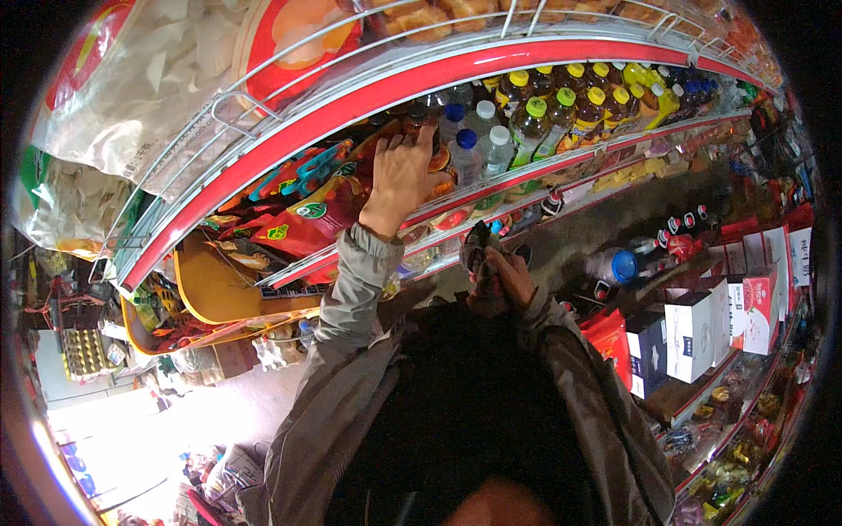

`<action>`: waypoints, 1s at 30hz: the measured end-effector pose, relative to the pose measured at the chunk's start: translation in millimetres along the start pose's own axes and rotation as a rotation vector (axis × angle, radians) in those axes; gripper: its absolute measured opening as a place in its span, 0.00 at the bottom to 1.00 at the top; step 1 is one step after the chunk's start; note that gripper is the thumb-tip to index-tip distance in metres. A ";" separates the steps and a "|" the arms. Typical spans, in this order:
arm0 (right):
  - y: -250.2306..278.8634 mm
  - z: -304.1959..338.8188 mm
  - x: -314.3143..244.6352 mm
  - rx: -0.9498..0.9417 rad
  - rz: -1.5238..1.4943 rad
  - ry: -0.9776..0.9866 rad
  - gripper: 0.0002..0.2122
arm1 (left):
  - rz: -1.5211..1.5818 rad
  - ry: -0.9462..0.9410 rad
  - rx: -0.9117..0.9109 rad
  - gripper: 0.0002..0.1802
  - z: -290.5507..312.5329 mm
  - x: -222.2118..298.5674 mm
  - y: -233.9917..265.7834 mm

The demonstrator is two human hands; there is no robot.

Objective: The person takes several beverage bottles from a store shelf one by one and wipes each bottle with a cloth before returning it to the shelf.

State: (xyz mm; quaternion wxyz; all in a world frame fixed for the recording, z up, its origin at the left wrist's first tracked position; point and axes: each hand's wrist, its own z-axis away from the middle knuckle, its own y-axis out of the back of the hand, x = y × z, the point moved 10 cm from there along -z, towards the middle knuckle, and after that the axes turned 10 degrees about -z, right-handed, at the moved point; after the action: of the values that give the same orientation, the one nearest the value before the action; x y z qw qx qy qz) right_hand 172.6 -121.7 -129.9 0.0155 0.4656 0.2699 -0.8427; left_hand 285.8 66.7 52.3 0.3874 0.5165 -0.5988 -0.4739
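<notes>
My left hand [399, 181] reaches onto the red-edged shelf, fingers stretched forward and somewhat apart. Its index fingertip is at a dark bottle [421, 112]; whether they touch I cannot tell. Just right of this hand are clear bottles with blue caps [466, 156] and a clear bottle with a white cap [498, 156]. Red bags [320, 215] lie to its left. Lower and further right, in front of the shelf, my right hand [511, 279] is closed around a bunched dark cloth [476, 250], which sticks up beyond the fingers.
A wire-railed upper shelf [368, 96] carries large bags above my left arm. Yellow-capped bottles [589, 114] line the shelf to the right. Open cartons [693, 329] and a blue-capped jug [617, 266] stand at right. A yellow bin [210, 280] is at left.
</notes>
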 end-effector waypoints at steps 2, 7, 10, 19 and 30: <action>-2.7 -1.3 -3.6 0.002 0.013 0.066 0.21 | 0.031 -0.001 0.155 0.39 11.7 -3.7 22.2; 33.1 -27.0 58.4 0.041 -0.037 0.058 0.20 | 0.072 0.100 0.245 0.33 44.5 -15.3 34.1; -11.6 -9.6 21.9 -0.007 -0.034 0.038 0.21 | 0.014 0.135 0.250 0.31 56.5 -21.9 27.9; -12.3 -15.4 21.6 -0.047 0.098 0.079 0.23 | 0.143 0.132 0.228 0.21 52.7 -30.8 24.5; -49.2 16.9 -94.8 0.096 0.186 0.636 0.17 | 0.353 0.149 0.464 0.21 107.7 -27.8 129.1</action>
State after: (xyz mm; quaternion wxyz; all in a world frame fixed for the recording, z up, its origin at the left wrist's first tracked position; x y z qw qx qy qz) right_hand 199.5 -108.9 -26.0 -0.0147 0.7280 0.1776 -0.6620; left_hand 155.3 114.4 150.9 0.3782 0.5124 -0.7417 -0.2107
